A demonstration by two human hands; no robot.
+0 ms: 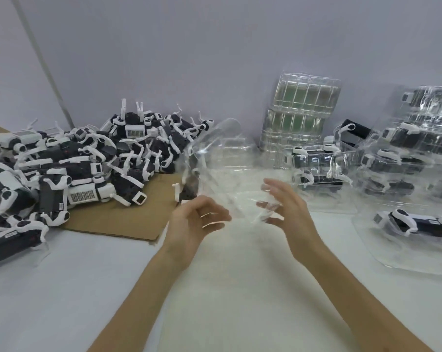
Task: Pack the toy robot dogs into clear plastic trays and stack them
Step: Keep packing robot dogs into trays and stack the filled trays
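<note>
Hands at the clear tray [215,158]

Left hand [197,221]: fingers curled round the tray's near left rim, holding it tilted above the middle of the desk [240,288]. Right hand [287,207]: fingers spread and slightly bent, tips against the tray's right side; motion blur hides whether they pinch it. Toy robot dogs [75,158], black and white, lie heaped along the left edge, partly on a cardboard sheet [128,219]. Empty trays [301,115] stand stacked at the far edge, against the wall [189,59]. Packed trays [418,143] are piled toward the far right corner. A single packed tray [415,227] lies flat at the right edge.
</note>
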